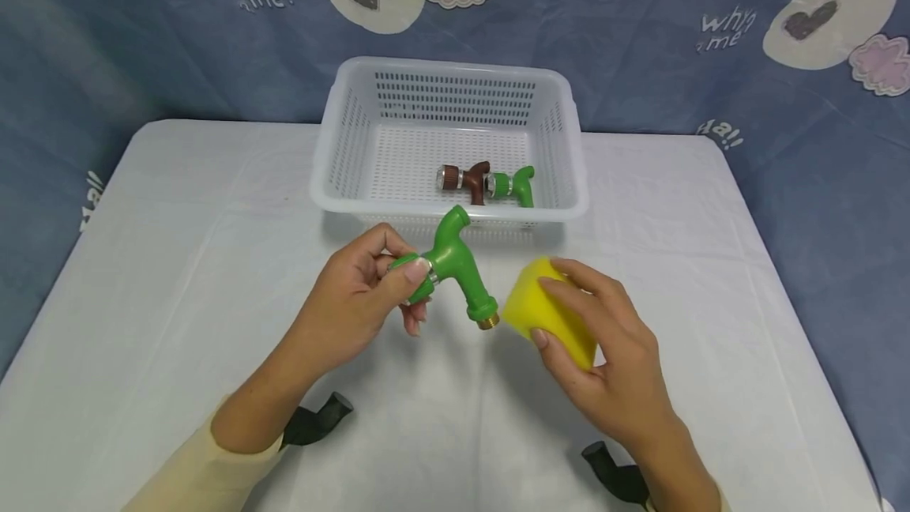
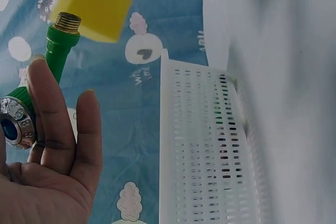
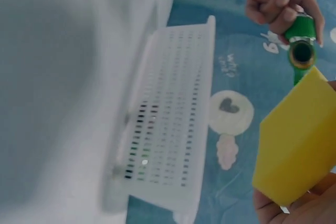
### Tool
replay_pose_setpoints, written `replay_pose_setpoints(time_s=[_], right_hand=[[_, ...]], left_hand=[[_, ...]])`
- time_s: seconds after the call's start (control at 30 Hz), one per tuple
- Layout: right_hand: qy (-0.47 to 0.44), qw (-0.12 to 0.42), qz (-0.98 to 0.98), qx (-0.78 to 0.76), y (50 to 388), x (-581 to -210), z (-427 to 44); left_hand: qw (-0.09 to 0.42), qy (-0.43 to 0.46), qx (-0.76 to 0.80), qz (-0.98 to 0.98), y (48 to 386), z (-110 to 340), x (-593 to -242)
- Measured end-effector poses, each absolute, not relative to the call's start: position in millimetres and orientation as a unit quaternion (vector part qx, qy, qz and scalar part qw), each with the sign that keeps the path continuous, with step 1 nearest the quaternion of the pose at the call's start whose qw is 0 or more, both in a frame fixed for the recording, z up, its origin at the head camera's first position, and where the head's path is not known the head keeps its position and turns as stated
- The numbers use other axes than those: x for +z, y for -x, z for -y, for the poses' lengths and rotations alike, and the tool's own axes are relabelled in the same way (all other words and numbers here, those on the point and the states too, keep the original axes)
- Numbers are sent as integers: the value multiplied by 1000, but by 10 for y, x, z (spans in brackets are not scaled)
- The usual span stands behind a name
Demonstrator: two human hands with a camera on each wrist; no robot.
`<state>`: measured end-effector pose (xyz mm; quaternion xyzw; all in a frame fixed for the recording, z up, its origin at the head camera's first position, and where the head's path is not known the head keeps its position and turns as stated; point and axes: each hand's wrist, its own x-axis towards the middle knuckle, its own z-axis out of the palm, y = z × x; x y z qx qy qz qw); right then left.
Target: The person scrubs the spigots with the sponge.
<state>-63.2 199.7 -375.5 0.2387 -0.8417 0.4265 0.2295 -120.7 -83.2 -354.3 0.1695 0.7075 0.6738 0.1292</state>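
A green tap with a brass threaded end is held up above the table by my left hand. Thumb and fingers pinch it at the round handle end, and its threaded end points down to the right. My right hand grips a yellow sponge just right of that brass thread; a small gap seems to part them. In the left wrist view the thread stands close to the sponge. The right wrist view shows the sponge in front of the tap's open end.
Behind the hands stands a white perforated basket on the white-covered table. Inside it lie a brown tap and another green tap, side by side. A blue patterned cloth hangs behind the table.
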Motion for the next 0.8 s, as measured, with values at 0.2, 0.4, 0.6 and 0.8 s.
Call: replay_pose_setpoints(time_s=[0.2,0.4,0.6,0.8], right_hand=[[-256,231,823,452,673,-3649,-1905],[-284,232,811,457,664,-3697,-1869],[-274,230,820,447,617,-3772,-1962],[-260,235,819,455,593,-3764,-1994]], left_hand=[[157,-200,644,-722,1190,800,-3554],[126,-240,646,-713,1190,793,-3561],[106,-260,671,-686,1220,824,-3572],[125,-270,690,-660,1239,858,-3589]])
